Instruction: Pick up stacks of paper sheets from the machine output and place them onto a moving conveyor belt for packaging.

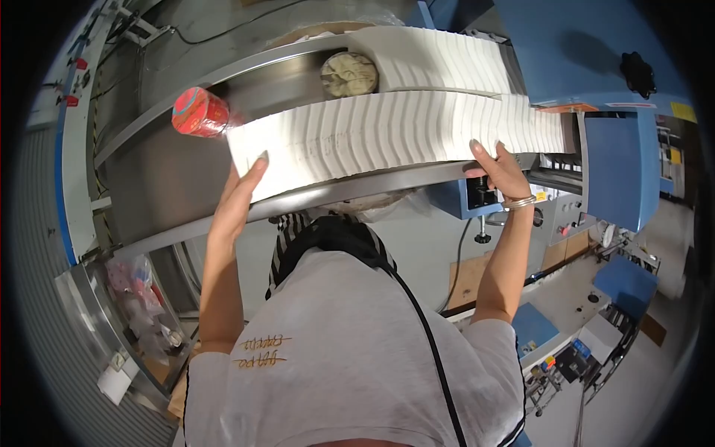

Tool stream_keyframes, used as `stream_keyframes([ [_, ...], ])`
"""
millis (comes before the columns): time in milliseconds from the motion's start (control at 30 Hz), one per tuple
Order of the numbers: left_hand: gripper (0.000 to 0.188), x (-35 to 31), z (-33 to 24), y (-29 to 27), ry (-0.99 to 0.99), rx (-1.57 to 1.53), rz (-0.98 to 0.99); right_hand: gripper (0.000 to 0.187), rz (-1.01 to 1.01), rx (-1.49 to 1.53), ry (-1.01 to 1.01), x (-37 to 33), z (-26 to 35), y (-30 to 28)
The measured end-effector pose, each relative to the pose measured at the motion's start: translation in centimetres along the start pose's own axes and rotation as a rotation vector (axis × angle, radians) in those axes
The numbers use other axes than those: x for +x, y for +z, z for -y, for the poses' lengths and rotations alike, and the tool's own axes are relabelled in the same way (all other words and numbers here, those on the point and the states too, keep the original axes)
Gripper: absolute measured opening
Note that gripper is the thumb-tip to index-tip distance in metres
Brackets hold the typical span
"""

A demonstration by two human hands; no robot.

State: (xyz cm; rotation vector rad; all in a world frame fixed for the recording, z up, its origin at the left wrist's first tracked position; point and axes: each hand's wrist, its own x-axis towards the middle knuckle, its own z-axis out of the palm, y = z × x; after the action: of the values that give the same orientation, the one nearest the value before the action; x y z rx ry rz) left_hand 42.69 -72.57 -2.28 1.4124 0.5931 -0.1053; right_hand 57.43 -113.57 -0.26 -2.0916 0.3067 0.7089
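White folded-paper row [387, 138] lies pressed between flat, open left hand [240, 195] and right hand [500, 167], red can [199, 112] beside it.

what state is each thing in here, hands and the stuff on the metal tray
left hand: open, flat against the near stack's left end
right hand: open, fingers on the near stack's edge
near stack of white sheets: fanned, lying along the tray
far stack: fanned, untouched
red can: on its side
metal tray: holding both stacks
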Motion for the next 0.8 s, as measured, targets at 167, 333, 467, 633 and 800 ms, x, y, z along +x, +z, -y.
stream_keyframes([
  [167, 0.087, 0.6, -0.4, -0.1, -0.040, 0.176, 0.066, 0.107, 0.183, 0.054, 0.002, 0.0, 1.7, -0.1],
  [333, 0.084, 0.9, -2.1, 0.5, 0.015, 0.204, 0.181, 0.113, 0.198, -0.011, -0.012, 0.0, 2.5, 0.4],
  [467, 0.083, 0.9, -1.8, -1.2, 0.026, 0.236, 0.184, 0.102, 0.205, -0.120, -0.005, -0.4, 2.7, 2.0],
  [633, 0.075, -1.5, -0.2, -7.3, 0.014, 0.128, 0.038, 0.096, 0.263, -0.176, -0.075, -3.7, 6.7, 7.9],
  [800, 0.074, -2.9, 0.7, -17.6, 0.049, 0.096, -0.159, 0.097, 0.357, -0.196, -0.188, -3.7, 7.7, 17.2],
])
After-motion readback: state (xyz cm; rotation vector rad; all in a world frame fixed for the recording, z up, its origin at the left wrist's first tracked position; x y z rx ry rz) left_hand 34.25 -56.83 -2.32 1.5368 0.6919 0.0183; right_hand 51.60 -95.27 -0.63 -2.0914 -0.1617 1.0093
